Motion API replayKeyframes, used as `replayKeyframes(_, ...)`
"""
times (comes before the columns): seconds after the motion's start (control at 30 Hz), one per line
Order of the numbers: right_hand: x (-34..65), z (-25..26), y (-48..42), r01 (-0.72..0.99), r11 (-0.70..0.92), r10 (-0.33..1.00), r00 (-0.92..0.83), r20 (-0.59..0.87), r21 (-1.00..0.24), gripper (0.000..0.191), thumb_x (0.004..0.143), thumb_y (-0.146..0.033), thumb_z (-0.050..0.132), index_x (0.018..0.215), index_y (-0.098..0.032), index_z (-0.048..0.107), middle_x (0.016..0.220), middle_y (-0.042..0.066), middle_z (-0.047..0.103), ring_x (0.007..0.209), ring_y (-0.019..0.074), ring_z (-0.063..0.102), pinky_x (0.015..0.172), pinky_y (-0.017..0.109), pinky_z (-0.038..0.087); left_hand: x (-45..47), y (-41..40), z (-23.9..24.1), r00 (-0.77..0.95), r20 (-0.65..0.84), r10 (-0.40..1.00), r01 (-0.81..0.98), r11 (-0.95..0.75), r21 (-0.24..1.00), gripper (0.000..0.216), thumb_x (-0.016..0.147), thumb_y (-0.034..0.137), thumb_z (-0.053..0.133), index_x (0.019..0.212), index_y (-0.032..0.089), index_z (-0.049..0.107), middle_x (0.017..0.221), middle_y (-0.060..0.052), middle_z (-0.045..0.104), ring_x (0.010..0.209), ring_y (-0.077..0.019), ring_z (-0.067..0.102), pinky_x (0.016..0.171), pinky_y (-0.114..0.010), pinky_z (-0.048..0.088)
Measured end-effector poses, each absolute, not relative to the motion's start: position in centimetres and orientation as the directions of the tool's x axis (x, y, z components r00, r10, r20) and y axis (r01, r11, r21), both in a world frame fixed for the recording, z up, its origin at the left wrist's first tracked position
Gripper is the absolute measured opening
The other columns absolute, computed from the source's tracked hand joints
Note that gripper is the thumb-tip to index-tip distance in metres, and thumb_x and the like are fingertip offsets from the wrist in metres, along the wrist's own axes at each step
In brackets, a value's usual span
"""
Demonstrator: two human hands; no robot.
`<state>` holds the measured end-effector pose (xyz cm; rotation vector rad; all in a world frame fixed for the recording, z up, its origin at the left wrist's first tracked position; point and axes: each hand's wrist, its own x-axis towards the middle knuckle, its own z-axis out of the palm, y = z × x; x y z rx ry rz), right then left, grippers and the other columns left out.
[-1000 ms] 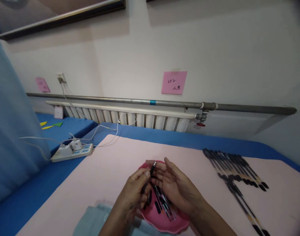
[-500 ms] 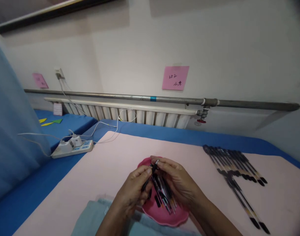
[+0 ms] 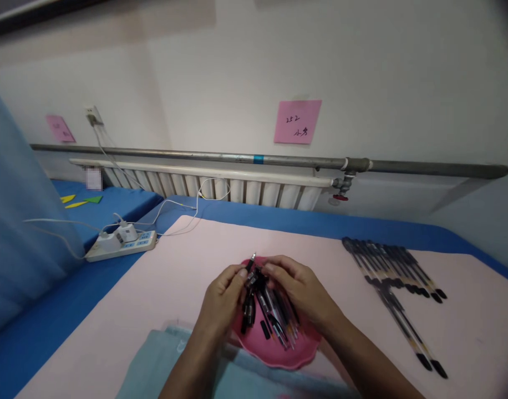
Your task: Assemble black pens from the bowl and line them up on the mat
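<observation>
My left hand (image 3: 224, 296) is closed on a black pen grip with a silver tip (image 3: 251, 261), which points up and away from me. Beneath both hands lies a pink scalloped plate (image 3: 274, 359). Small black pen parts (image 3: 249, 313) lie at its left side, and several clear pen barrels and refills (image 3: 277, 316) fan out across its middle. My right hand (image 3: 299, 288) is bent over the upper right of the plate. Its thumb and fingers come together at the black parts at the top of the pile, and what they pinch is hidden.
Several assembled black-capped pens (image 3: 389, 266) lie in a row at the right, with two more below them. A power strip (image 3: 125, 246) with white plugs and cables sits at the left. Blue cloth (image 3: 154, 360) lies in front. A radiator (image 3: 221, 188) and pipe run along the wall.
My hands have moved apart. The silver-tipped piece is now in my left hand alone, while my right hand has lowered onto the parts in the plate. The view has tilted slightly down.
</observation>
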<state>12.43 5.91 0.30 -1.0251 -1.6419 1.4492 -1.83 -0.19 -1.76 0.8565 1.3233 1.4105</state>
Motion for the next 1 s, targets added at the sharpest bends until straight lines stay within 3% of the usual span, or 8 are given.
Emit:
replayKeyframes(0.07, 12.8, 0.1, 6.1, 0.322, 0.256, 0.859, -0.509, 0.062, -0.911, 0.014, 0.079, -0.024, 0.053, 0.076, -0.022, 0.067, 0.069, -0.001, 0.064, 0.063, 0.0158, 0.055, 0.061, 0.029, 0.04, -2.2, -0.2, -1.3, -0.319, -0.162, 0.934, -0.213, 0.096, 0.972, 0.033, 0.073, 0.05, 0.061, 0.078, 0.018, 0.061, 0.046, 0.009, 0.036, 0.041, -0.0051, 0.028, 0.042, -0.019, 0.021)
replayKeyframes(0.17, 12.9, -0.8, 5.9, 0.533, 0.52, 0.782, -0.612, 0.119, -0.668, 0.02, 0.074, -0.012, 0.051, 0.064, -0.023, 0.065, 0.069, 0.001, 0.065, 0.065, 0.0184, 0.055, 0.061, 0.031, 0.036, -2.7, -0.3, -1.1, -0.336, -0.2, 0.92, -0.218, 0.131, 0.967, 0.032, 0.072, 0.051, 0.061, 0.076, 0.019, 0.059, 0.046, 0.009, 0.034, 0.039, -0.0048, 0.025, 0.041, -0.019, 0.018)
replayKeyframes(0.33, 11.8, -3.0, 4.8, 0.703, 0.558, 0.809, -0.58, 0.099, -0.44, 0.019, 0.07, -0.009, 0.053, 0.072, -0.021, 0.067, 0.076, 0.009, 0.067, 0.06, 0.0206, 0.054, 0.055, 0.032, 0.033, -2.8, 0.0, -2.1, -0.309, -0.195, 0.931, -0.202, 0.136, 0.97, 0.034, 0.07, 0.054, 0.062, 0.072, 0.019, 0.058, 0.045, 0.008, 0.039, 0.039, -0.0065, 0.03, 0.04, -0.02, 0.018)
replayKeyframes(0.5, 11.1, -3.5, 4.3, 0.735, 0.574, 0.799, -0.599, 0.05, -0.361, 0.025, 0.071, -0.007, 0.052, 0.086, -0.018, 0.068, 0.09, 0.013, 0.067, 0.066, 0.0227, 0.058, 0.06, 0.034, 0.038, -2.6, 0.3, -2.7, -0.279, -0.201, 0.939, -0.195, 0.15, 0.969, 0.035, 0.07, 0.053, 0.061, 0.074, 0.019, 0.057, 0.044, 0.008, 0.04, 0.037, -0.0055, 0.028, 0.04, -0.02, 0.018)
replayKeyframes(0.67, 10.7, -2.8, 3.9, 0.721, 0.622, 0.757, -0.653, -0.001, -0.305, 0.033, 0.073, -0.001, 0.042, 0.09, -0.014, 0.068, 0.089, 0.014, 0.068, 0.075, 0.0248, 0.062, 0.064, 0.035, 0.041, -2.6, 0.3, -2.9, -0.248, -0.198, 0.948, -0.157, 0.163, 0.974, 0.034, 0.072, 0.052, 0.059, 0.072, 0.018, 0.055, 0.046, 0.009, 0.042, 0.035, -0.0041, 0.025, 0.038, -0.02, 0.015)
replayKeyframes(0.8, 10.4, -2.3, 3.4, 0.732, 0.631, 0.746, -0.663, -0.056, -0.258, 0.035, 0.068, -0.001, 0.048, 0.095, -0.014, 0.067, 0.091, 0.015, 0.068, 0.075, 0.0259, 0.063, 0.063, 0.034, 0.043, -2.5, 0.2, -2.7, -0.258, -0.194, 0.946, -0.132, 0.165, 0.977, 0.034, 0.073, 0.052, 0.058, 0.072, 0.018, 0.055, 0.047, 0.009, 0.043, 0.033, -0.0037, 0.025, 0.037, -0.02, 0.014)
replayKeyframes(0.9, 10.4, -2.3, 3.0, 0.754, 0.6, 0.764, -0.639, -0.089, -0.266, 0.047, 0.059, -0.001, 0.055, 0.104, -0.012, 0.063, 0.093, 0.018, 0.068, 0.073, 0.0296, 0.064, 0.06, 0.036, 0.043, -2.4, 0.2, -2.5, -0.256, -0.194, 0.947, -0.137, 0.164, 0.977, 0.034, 0.073, 0.052, 0.058, 0.071, 0.018, 0.054, 0.046, 0.009, 0.042, 0.033, -0.0037, 0.024, 0.037, -0.02, 0.013)
replayKeyframes(1.0, 10.7, -2.5, 3.2, 0.729, 0.564, 0.781, -0.623, -0.035, -0.388, 0.042, 0.067, -0.003, 0.051, 0.105, -0.017, 0.062, 0.094, 0.014, 0.07, 0.073, 0.0259, 0.065, 0.061, 0.034, 0.042, -2.3, 0.1, -2.4, -0.265, -0.205, 0.942, -0.154, 0.169, 0.974, 0.034, 0.071, 0.052, 0.06, 0.07, 0.018, 0.054, 0.047, 0.009, 0.043, 0.034, -0.0035, 0.024, 0.037, -0.02, 0.014)
